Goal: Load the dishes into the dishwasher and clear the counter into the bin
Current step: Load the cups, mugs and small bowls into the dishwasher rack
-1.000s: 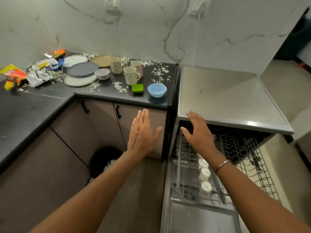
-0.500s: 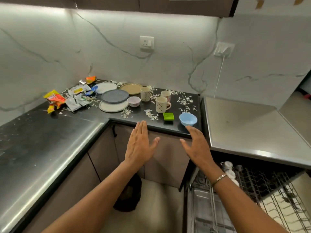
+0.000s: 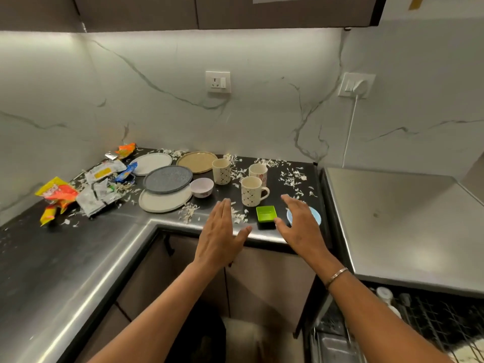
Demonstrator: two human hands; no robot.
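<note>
On the black counter (image 3: 65,258) lie several plates: a grey plate (image 3: 167,178) stacked on a cream plate (image 3: 165,201), a white plate (image 3: 152,163) and a tan plate (image 3: 196,161). A small white bowl (image 3: 201,187) and three patterned mugs (image 3: 251,191) stand beside them. A green square dish (image 3: 265,213) and a blue bowl (image 3: 314,214) sit near the front edge. My left hand (image 3: 220,234) hovers open before the counter edge. My right hand (image 3: 301,226) is open, partly covering the blue bowl. The dishwasher rack (image 3: 432,323) is pulled out at lower right.
Crumpled snack wrappers (image 3: 78,189) and scattered white scraps (image 3: 290,176) litter the counter. A dark bin (image 3: 199,336) stands on the floor below my arms. The dishwasher's steel top (image 3: 406,226) adjoins the counter on the right. A plug and cord (image 3: 356,87) hang on the marble wall.
The view has lifted from the dishwasher to the counter. Both hands have moved up and forward; my right hand left the rack and now hovers over the blue bowl.
</note>
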